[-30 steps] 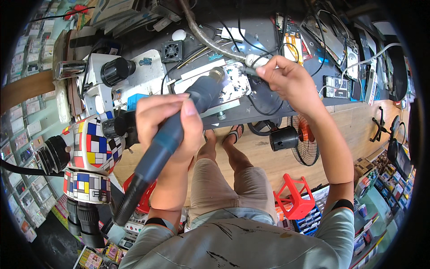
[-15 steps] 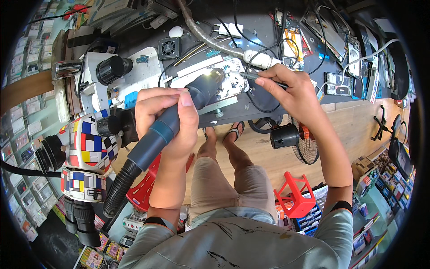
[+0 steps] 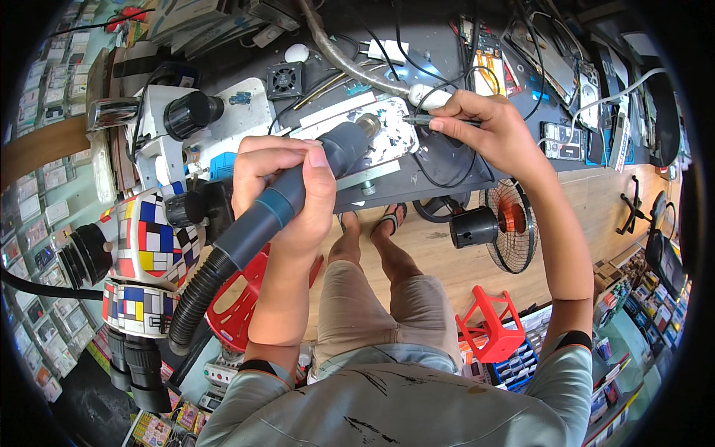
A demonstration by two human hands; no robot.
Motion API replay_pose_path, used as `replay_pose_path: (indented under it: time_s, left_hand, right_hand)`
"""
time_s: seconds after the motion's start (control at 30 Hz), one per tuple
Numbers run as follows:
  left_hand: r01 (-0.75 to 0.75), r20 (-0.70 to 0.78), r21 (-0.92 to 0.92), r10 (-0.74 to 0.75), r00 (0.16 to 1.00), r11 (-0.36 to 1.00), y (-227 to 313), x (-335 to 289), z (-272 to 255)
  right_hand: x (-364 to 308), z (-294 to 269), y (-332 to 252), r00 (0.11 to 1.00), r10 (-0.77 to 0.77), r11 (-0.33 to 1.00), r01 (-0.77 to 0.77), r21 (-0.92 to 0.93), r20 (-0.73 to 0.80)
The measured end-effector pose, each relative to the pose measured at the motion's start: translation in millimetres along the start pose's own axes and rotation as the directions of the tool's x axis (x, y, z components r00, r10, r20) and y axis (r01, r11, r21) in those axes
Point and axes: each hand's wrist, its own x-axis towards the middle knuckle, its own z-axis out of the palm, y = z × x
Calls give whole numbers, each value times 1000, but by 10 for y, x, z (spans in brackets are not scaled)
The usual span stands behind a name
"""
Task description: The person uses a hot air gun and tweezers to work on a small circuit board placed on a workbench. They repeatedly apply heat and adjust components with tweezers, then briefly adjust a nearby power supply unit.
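Observation:
My left hand [image 3: 285,190] is wrapped round the thick dark handle of a hot-air gun [image 3: 279,201], whose ribbed black hose runs down to the left. Its metal nozzle [image 3: 366,124] points at a flat white, dark-flecked workpiece [image 3: 395,134] clamped in a metal holder [image 3: 372,176] on the bench. In my right hand [image 3: 477,127] a slim pointed metal tool [image 3: 421,119] is pinched between thumb and fingers. It lies nearly level, its tip at the right part of the workpiece. Whether the tip touches cannot be made out.
To the left stands a microscope [image 3: 153,238] with a colour-block pattern. A small square fan [image 3: 285,80], cables, a white plug adapter [image 3: 386,51] and opened phones [image 3: 562,140] lie about the bench. Below its edge are a round caged fan [image 3: 510,227] and a red stool [image 3: 491,324].
My left hand and the hot-air gun have shifted slightly right. The bright glint beside the nozzle is gone. My right hand has turned a little, bringing the slim tool closer to level.

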Motion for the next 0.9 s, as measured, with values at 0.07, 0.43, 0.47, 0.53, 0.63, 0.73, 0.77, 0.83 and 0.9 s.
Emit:
replay_pose_path:
  time_s: [0.07, 0.43, 0.47, 0.53, 0.63, 0.73, 0.77, 0.83, 0.9]
  left_hand:
    - [-5, 9, 17, 5, 1000, 1000, 4, 2, -12]
    - [4, 12, -17, -3, 1000, 1000, -7, 6, -11]
    - [7, 14, -16, -7, 1000, 1000, -4, 7, -11]
    - [16, 10, -20, -16, 1000, 1000, 6, 10, -8]
    - [39, -8, -17, -39, 999, 999, 37, 2, 15]
    - [57, -25, 12, -57, 998, 998, 61, 2, 25]
    - [56, -22, 15, -56, 998, 998, 64, 6, 24]
    - [55, -22, 14, -55, 998, 998, 68, 8, 26]
    - [56, -29, 4, -56, 998, 998, 68, 3, 33]
  right_hand:
    - [26, -24, 12, 999, -46, 999, 46, -18, 24]
    - [177, -124, -22, 992, 1, 1000, 0, -10, 123]
    - [169, -125, -41, 992, 34, 999, -33, -9, 125]
    - [129, -106, -79, 986, 122, 992, -124, 15, 117]
    - [6, -28, -119, 971, 226, 971, -231, 62, 76]
    - [-39, 55, -86, 990, 138, 990, -139, 29, 11]
    - [-26, 64, -62, 998, 63, 998, -63, 4, -5]
    - [11, 33, -15, 1000, -29, 998, 29, -48, 5]
    - [51, -36, 18, 996, -69, 994, 73, -84, 48]
